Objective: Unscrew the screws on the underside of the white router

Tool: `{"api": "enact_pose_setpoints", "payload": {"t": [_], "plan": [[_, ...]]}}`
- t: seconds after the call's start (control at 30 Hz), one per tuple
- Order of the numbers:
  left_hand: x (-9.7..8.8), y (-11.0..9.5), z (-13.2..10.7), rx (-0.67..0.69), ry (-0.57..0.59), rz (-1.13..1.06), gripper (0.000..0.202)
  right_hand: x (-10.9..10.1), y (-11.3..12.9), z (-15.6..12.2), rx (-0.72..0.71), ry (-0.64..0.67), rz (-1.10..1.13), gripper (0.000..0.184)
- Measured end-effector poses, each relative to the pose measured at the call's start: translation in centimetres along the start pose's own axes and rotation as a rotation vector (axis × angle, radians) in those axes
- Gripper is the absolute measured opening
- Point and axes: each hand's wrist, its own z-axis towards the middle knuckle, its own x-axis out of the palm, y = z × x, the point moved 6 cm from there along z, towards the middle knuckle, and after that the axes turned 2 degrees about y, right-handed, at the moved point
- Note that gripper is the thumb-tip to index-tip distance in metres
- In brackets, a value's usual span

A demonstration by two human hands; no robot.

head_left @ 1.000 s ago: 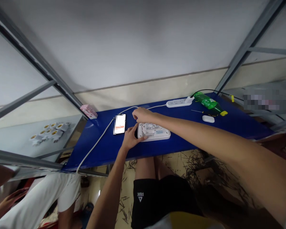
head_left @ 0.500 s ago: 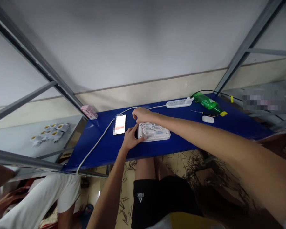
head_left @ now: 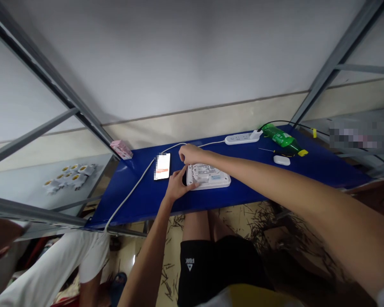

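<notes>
The right hand (head_left: pixel 189 154) is curled into a loose fist at the far left corner of the white plastic device (head_left: pixel 211 178); whether its fingers pinch anything is hidden, so I cannot tell; the left hand (head_left: pixel 178 183) grips the device by its left end, thumb along the near side and fingers reaching up toward the same corner.

The device lies flat on the blue table (head_left: pixel 141 207), its vented, labelled side up; turning that side up and steadying it looks done, and the work at the corner seems under way; no part can be made out lying loose beside it, so how much is left cannot be judged.

Just left of the device lies a lit phone (head_left: pixel 162 167); farther out are a white cable (head_left: pixel 128 196), a pink box (head_left: pixel 121 149) and a power strip (head_left: pixel 241 138); at the right, a screwdriver (head_left: pixel 283 154) lies out of both hands, between a green bottle (head_left: pixel 280 138) and a small white case (head_left: pixel 281 160).

Against the earlier frame, the whole view has slid slightly; hands and device hold the same relation, with no visible progress; at the far left, a co-worker's hand that showed then can no longer be made out.
</notes>
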Motion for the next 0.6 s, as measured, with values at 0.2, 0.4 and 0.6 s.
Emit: {"api": "enact_pose_setpoints", "payload": {"t": [0.2,0.4,0.6], "plan": [[-0.1,-0.1,0.0,-0.013,0.000,-0.027,0.114,-0.5,0.1,-0.2,0.031,0.015,-0.044,0.034],[-0.1,0.2,0.0,-0.024,-0.023,-0.027,0.111,-2.2,0.0,-0.5,0.032,-0.033,-0.001,0.031],[0.0,0.0,-0.1,-0.004,0.008,-0.019,0.111,-2.7,0.1,-1.0,0.031,-0.031,0.021,0.026]]}}
